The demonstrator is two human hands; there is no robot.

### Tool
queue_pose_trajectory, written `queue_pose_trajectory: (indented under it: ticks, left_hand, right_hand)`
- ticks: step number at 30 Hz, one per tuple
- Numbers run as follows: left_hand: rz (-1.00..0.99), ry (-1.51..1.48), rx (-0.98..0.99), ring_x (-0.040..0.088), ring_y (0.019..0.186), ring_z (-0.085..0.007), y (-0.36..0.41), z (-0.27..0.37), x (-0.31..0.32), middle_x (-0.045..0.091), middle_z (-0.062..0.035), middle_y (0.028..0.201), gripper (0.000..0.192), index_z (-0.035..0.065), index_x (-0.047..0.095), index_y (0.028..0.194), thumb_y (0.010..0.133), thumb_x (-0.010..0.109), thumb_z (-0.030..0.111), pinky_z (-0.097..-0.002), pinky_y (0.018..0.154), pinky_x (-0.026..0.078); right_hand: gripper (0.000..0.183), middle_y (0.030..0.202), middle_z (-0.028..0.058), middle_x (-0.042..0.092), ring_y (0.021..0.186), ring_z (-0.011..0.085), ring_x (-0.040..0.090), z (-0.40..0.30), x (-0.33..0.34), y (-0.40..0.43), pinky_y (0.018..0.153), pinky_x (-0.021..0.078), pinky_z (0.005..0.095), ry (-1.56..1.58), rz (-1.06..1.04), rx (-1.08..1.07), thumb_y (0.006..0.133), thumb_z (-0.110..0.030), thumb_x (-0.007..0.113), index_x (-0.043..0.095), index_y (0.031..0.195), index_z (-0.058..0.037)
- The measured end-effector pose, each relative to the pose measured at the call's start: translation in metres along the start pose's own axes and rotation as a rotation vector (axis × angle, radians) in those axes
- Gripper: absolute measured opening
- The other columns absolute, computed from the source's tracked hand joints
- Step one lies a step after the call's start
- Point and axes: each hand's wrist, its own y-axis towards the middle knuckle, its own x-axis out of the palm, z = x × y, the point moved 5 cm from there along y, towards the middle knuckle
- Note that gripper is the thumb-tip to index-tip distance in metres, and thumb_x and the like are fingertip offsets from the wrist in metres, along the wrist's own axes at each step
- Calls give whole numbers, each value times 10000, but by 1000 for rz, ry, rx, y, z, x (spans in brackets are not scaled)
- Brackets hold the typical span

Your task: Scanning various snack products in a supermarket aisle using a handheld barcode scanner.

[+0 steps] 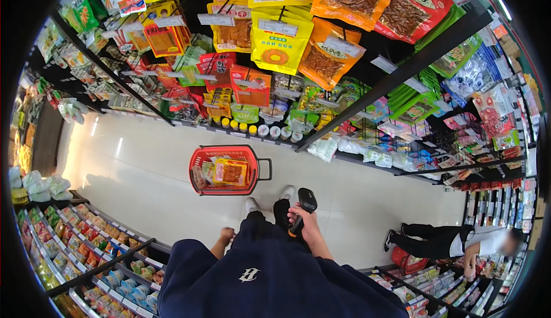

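Note:
A black handheld barcode scanner [306,201] with an orange-tipped handle is in my right hand [304,221], fingers wrapped round the grip. Low at my side hangs my left hand [227,234], loosely curled; whether it holds anything I cannot tell. Beyond my shoes stands a red plastic shopping basket [194,184] on the floor, its black handle folded out to the right. Inside it lie several packets, with a yellow snack packet [231,172] on top. Neither hand touches the basket.
Pegged snack bags [282,40] with price tags fill the shelving ahead, above a row of small jars [263,131]. Behind me on the left are sloped racks of packaged food [82,236]. At right, another person [443,236] stands at a shelf by a second red basket [407,261].

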Motion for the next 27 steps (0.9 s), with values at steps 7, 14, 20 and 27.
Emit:
queue_pose_trajectory:
  ticks: [7, 14, 20, 27]
  left_hand:
    - [86, 359, 118, 686, 818, -232, -31, 1, 16, 707, -151, 877, 278, 17, 725, 922, 810, 635, 255, -405, 640, 556]
    - [-16, 429, 199, 686, 727, -228, -14, 206, 69, 706, -144, 803, 263, 10, 728, 881, 793, 667, 250, -367, 656, 549]
    - [355, -61, 936, 612, 695, -217, -2, 433, 44, 629, -128, 711, 204, -6, 661, 857, 904, 554, 162, -363, 659, 480]
    - [821, -352, 1522, 559, 1060, -238, -182, 703, -35, 603, -141, 1111, 695, -77, 450, 1314, 813, 784, 271, -381, 954, 414]
  right_hand:
    - [269, 833, 93, 620, 718, 202, 626, -83, 2, 56, 601, 494, 321, 101, -155, -124, 813, -72, 674, 541, 1044, -41]
    - [272, 871, 78, 621, 759, 199, 623, -138, -76, 118, 680, 517, 329, 264, -13, -149, 810, -83, 679, 567, 1057, -70]
    - [213, 895, 51, 621, 797, 184, 607, -146, -140, 140, 728, 515, 340, 337, 31, -142, 823, -108, 670, 595, 1022, -100]
    - [257, 857, 64, 592, 777, 206, 598, -144, -184, 156, 694, 510, 343, 488, -10, -171, 812, -99, 666, 555, 1043, -69]
